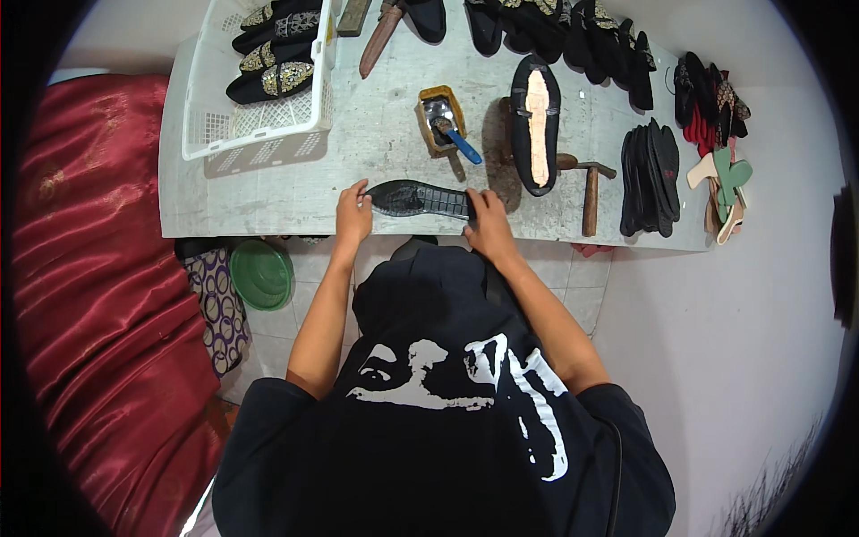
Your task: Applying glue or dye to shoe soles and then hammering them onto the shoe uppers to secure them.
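Shows red cloth [107,268] in shiny folds far left of the sole [416,199]. Has a white basket [255,141] of black, glittery shoes [286,80] beyond and left of the sole, and a green basin [255,275] on the floor, nearer and left of it. Pinches the sole's left end in the left hand [354,215], thumb and fingers drawn close. Holds the sole patterned face up at the near edge of the table [376,116]; cannot tell whether resting there or raised. Has a tub [424,115] and blue-handled brush [463,146] just beyond the sole. Grasps the sole's right end in the right hand [490,228], fingers over the top. Right of the sole, has an upturned shoe [538,125], then a hammer [591,201], then piled black soles [650,179], and green pieces [732,174] farthest right.
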Action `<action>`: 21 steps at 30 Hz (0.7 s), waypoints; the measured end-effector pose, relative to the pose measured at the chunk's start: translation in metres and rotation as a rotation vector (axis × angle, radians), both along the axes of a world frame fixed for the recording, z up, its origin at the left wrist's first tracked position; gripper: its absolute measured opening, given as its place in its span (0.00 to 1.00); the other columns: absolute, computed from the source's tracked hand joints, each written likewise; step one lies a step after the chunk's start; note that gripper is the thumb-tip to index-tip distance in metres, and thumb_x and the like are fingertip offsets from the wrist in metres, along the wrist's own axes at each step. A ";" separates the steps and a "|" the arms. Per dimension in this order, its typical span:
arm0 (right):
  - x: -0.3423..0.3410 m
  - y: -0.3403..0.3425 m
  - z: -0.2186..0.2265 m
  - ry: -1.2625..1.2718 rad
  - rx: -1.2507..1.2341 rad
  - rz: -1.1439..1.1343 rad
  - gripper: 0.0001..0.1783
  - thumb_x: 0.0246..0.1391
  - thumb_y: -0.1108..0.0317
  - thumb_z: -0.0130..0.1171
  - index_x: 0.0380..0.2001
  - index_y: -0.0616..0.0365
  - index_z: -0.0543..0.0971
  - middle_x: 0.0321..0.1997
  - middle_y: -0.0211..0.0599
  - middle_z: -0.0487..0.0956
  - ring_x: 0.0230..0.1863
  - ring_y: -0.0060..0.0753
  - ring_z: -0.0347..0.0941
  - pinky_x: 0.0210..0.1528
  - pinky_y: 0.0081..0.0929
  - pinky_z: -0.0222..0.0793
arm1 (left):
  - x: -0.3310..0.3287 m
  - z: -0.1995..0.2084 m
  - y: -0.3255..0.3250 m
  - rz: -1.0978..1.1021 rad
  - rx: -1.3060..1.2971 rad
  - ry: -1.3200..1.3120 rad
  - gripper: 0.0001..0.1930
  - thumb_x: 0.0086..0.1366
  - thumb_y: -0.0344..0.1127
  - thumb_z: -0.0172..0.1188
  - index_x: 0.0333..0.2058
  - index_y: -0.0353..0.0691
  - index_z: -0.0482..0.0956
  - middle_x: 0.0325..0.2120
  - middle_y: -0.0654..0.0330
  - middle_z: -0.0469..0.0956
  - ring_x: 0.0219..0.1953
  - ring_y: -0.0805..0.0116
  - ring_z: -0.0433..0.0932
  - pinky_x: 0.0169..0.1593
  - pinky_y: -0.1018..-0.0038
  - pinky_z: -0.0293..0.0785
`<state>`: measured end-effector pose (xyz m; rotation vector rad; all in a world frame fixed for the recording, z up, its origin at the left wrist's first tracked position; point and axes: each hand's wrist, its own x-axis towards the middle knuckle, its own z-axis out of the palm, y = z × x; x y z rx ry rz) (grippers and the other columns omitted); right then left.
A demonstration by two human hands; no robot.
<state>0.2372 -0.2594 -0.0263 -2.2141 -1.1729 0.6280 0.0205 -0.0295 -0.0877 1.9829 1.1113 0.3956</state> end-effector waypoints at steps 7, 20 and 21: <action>0.021 -0.016 0.010 0.100 0.148 0.172 0.36 0.44 0.80 0.67 0.60 0.67 0.70 0.54 0.53 0.69 0.57 0.60 0.69 0.60 0.46 0.69 | -0.013 0.037 0.015 -0.075 -0.697 0.128 0.19 0.65 0.24 0.64 0.55 0.36 0.81 0.42 0.61 0.82 0.39 0.70 0.80 0.49 0.71 0.78; 0.114 -0.075 0.212 0.113 0.538 0.112 0.26 0.43 0.72 0.75 0.48 0.64 0.80 0.52 0.50 0.81 0.51 0.49 0.81 0.53 0.37 0.78 | 0.038 0.240 -0.029 -0.054 -0.723 -0.823 0.16 0.68 0.38 0.69 0.48 0.35 0.79 0.55 0.53 0.75 0.58 0.62 0.74 0.59 0.62 0.75; 0.120 -0.076 0.214 0.055 0.614 0.103 0.26 0.43 0.72 0.76 0.47 0.65 0.79 0.52 0.50 0.81 0.50 0.50 0.81 0.51 0.36 0.78 | 0.057 0.248 -0.028 -0.064 -0.679 -0.871 0.14 0.69 0.39 0.69 0.45 0.35 0.79 0.55 0.53 0.74 0.56 0.63 0.76 0.59 0.64 0.75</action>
